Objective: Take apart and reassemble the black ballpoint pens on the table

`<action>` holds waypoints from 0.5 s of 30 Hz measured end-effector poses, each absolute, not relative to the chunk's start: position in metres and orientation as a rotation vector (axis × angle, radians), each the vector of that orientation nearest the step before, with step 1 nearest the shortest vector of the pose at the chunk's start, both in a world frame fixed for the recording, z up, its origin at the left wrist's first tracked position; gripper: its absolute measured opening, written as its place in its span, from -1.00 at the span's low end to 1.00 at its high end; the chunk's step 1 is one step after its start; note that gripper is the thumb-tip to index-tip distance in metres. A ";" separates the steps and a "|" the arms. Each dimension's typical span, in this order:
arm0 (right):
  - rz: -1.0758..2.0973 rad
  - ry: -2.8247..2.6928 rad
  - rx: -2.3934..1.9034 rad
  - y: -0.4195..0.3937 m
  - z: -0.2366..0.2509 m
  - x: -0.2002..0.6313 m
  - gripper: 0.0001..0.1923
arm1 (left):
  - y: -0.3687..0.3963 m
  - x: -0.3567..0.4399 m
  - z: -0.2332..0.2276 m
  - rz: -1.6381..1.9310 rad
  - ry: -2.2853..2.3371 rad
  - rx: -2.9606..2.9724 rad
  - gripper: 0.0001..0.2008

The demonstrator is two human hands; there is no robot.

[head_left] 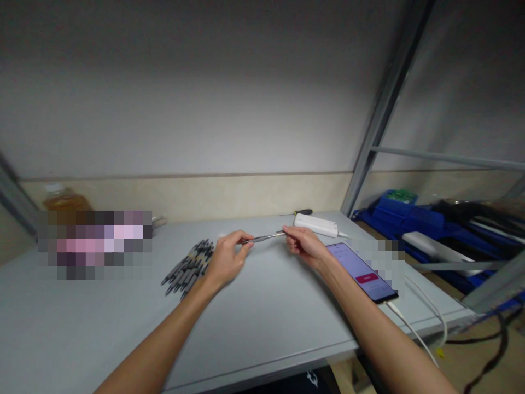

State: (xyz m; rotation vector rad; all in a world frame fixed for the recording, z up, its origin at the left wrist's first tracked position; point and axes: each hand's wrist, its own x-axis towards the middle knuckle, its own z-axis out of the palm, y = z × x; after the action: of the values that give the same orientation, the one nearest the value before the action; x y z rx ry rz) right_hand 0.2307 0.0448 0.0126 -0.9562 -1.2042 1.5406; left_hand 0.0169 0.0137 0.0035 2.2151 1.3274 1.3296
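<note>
The head view shows no readable writing: the lit phone (361, 272) on the right part of the bench (262, 317) carries a red bar on its screen, but any text there is too small to make out, and a patch at the left rear of the bench is blurred out.

A slim grey pen (264, 237) is held above the middle of the bench between both hands. Its long axis runs nearly level from left to right, rising a little toward the right. The left hand (226, 260) pinches the left end between thumb and fingertips; the right hand (304, 244) pinches the right end the same way. Which end is the tip cannot be told.

Just left of the left hand, a bundle of dark pens (189, 266) lies on the bench, pointing diagonally from near left to far right. Behind the right hand lies a white power bank (315, 224), with a white cable (414, 323) running off the bench edge from the phone.
</note>
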 end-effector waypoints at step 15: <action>1.243 -1.011 -0.707 0.049 0.020 0.236 -0.54 | 0.014 0.024 -0.010 0.977 1.240 2.431 -0.81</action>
State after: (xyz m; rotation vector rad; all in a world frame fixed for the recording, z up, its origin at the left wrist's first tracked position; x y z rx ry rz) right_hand 0.2364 0.0494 0.0199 -0.7070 -1.0108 1.2433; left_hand 0.0244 0.0141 -0.0103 2.4313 1.2397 0.9770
